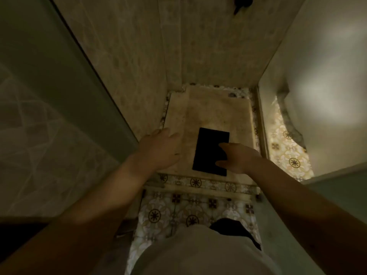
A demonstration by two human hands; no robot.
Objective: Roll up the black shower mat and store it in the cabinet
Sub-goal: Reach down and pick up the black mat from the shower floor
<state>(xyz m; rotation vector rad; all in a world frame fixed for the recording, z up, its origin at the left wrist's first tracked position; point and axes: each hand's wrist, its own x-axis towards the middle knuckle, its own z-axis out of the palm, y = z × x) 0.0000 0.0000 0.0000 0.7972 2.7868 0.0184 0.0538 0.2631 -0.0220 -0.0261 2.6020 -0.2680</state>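
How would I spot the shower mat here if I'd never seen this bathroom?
Look into the shower stall, at its beige floor past the patterned tile step. The black mat lies flat near that step, between both hands. It is the only plain dark rectangle there.

One black mat (pixel 211 150) lay flat on the one beige shower floor (pixel 208 116). Two bare hands reached toward it: one left hand (pixel 158 149) to the left of the mat, fingers spread, and one right hand (pixel 236 157) at its right edge. Two bare forearms ran back to the near corners. One patterned tile step (pixel 198 183) crossed just near the mat. One dark fitting (pixel 241 2) showed on the far wall. One glass panel (pixel 49 96) stood at the left.
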